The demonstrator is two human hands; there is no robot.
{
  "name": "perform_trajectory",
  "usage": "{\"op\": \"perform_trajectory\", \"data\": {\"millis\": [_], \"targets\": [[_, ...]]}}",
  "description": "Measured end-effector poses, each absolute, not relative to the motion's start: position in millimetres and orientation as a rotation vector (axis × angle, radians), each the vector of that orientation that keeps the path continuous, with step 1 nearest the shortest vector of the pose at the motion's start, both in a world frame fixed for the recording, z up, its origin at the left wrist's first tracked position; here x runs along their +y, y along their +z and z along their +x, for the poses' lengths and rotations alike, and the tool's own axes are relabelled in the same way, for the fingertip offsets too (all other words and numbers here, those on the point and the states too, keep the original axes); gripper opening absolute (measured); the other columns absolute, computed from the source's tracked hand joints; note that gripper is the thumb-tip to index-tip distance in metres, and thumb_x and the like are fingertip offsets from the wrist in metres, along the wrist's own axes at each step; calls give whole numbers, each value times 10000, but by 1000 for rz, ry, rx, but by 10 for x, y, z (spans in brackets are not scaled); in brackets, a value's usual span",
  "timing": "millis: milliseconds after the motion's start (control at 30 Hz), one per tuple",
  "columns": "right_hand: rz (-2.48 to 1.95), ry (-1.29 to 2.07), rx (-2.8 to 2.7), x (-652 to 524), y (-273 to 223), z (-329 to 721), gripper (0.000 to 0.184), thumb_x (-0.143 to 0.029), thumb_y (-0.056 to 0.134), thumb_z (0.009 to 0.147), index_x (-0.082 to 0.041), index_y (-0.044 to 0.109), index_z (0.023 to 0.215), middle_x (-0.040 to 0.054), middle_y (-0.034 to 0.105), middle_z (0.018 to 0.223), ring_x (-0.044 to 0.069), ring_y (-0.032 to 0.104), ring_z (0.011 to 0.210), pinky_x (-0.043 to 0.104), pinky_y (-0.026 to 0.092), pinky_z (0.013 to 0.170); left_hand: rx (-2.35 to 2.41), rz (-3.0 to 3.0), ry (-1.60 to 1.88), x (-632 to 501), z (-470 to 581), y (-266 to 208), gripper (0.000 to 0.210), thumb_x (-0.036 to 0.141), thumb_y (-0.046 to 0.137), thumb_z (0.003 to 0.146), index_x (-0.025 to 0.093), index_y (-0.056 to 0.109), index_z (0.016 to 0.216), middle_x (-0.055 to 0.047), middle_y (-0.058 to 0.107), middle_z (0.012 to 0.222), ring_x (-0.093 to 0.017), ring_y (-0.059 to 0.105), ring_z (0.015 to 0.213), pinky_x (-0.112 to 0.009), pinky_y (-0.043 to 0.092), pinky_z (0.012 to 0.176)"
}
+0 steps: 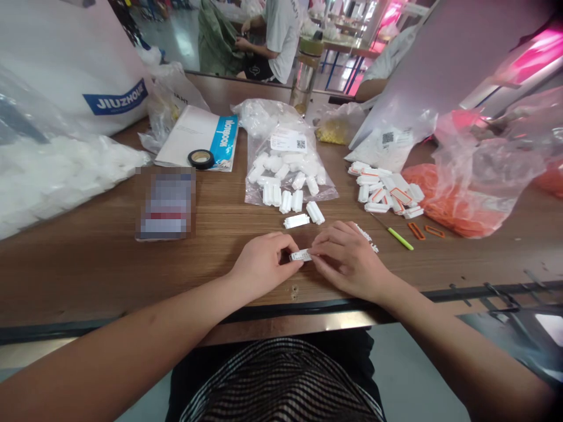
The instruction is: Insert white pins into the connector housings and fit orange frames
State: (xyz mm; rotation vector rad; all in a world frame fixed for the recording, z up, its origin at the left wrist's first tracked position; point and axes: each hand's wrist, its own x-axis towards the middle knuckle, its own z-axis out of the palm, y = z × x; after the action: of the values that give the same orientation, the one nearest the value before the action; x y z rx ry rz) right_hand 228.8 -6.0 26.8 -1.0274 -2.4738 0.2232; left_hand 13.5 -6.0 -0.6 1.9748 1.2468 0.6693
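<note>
Left hand (260, 264) and right hand (352, 259) pinch a white part (300, 255) near the front edge of the bench (105, 278) — apparently for steadiness.

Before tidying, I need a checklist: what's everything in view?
Sack: 1, white, back left
Notebook: 1, white and blue, left
Tape: 1, black, on notebook
Printed bag: 1, clear, behind notebook
Blurred item: 1, greyish, left
White-filled bags: 3, clear, left, centre, right
Loose blocks: about 6, white, centre
Bottle: 1, clear, back
Small bag: 1, yellow contents, beside bottle
Block pile: many, white and orange, right
Big bag: at least 1, orange contents, right
Rings: 2, orange, right
Pick: 1, green handle, beside rings
People: 2, white tops, back
Cloth: 1, green, back
Bench: 1, brown, throughout
Small pieces: several, white, front
Held piece: 1, white, front
Left hand: 1, bare, front
Right hand: 1, bare, front
</note>
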Motion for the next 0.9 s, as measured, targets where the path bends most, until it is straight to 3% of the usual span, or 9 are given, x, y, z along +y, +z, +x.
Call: {"op": "perform_trajectory", "data": {"millis": [200,333,433,633,900], "targets": [[-1072,227,-2455,-108,251,2227,129,-250,609,864,-254,735,832,36,707,892,214,585,832,407,411,760,1249,1983,682,-54,131,-30,94,315,704,804,223,692,816,29,551,664,-124,467,587,-267,348,578],[-1095,429,-2280,-125,228,2406,156,-260,604,895,-253,750,950,45,706,1012,204,626,918,400,470,836,1247,1990,669,-49,124,-34,95,307,705,797,218,689,827,32,541,648,-123,464,580,-264,347,573],[-1343,392,-2048,-117,237,2778,152,-296,630,885,-238,754,952,55,717,997,207,661,934,382,500,862,1252,1998,646,-52,119,-25,94,303,705,794,219,694,835,29,541,655,-127,473,589,-270,353,582],[-2056,332,-1902,-100,225,3510,189,-402,683,791,-237,772,776,31,732,746,229,669,715,363,489,681,1254,2025,632,-51,123,-6,90,300,702,799,220,689,838,28,537,653,-134,483,605,-275,356,593],[-2025,388,-1875,-181,93,3545,257,-454,640,808,-241,779,770,25,732,700,187,629,607,314,471,577,1249,2037,624,-47,118,-1,89,294,703,802,215,683,839,27,542,668,-129,488,599,-283,364,594]]}}
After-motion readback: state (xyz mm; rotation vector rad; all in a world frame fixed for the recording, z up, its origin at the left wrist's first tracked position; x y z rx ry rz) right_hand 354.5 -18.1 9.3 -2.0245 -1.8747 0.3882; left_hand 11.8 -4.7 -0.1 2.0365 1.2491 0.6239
